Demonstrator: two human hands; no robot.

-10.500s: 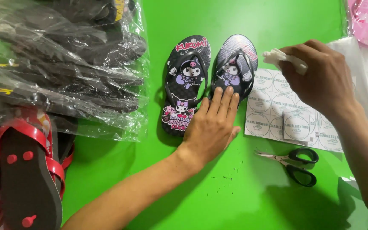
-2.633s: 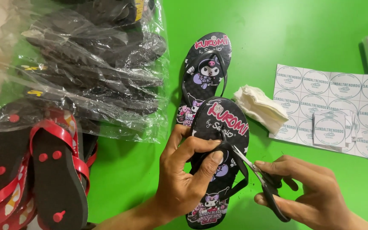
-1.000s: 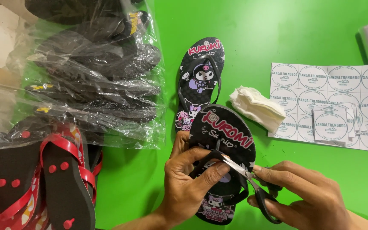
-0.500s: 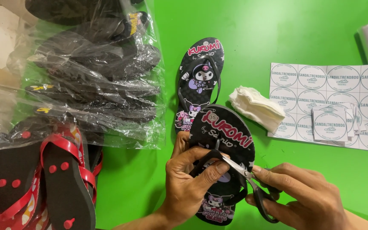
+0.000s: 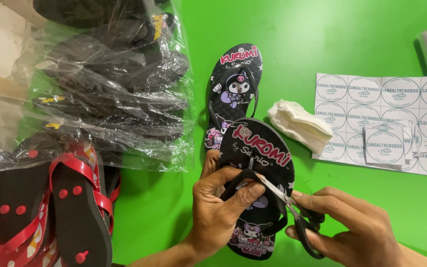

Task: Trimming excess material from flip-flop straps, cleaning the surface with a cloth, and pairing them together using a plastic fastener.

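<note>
My left hand (image 5: 221, 207) grips a black flip-flop with cartoon prints (image 5: 260, 153), thumb and fingers pinching its black strap and lifting it off the green surface. My right hand (image 5: 354, 230) holds black-handled scissors (image 5: 295, 215), whose blades reach in at the strap near my left fingertips. A second matching black flip-flop (image 5: 233, 91) lies flat just beyond, partly under the held one.
Clear plastic bags of black flip-flops (image 5: 109, 99) are piled at the left. Red-and-black flip-flops (image 5: 60, 207) lie at the lower left. A folded white cloth (image 5: 300, 123) and a sheet of round white stickers (image 5: 386, 121) sit at the right on the green table (image 5: 322, 39).
In the oldest frame my left hand lay on both flat flip-flops and the scissors lay on the table. Over the last second, both hands stay at the strap with little movement.
</note>
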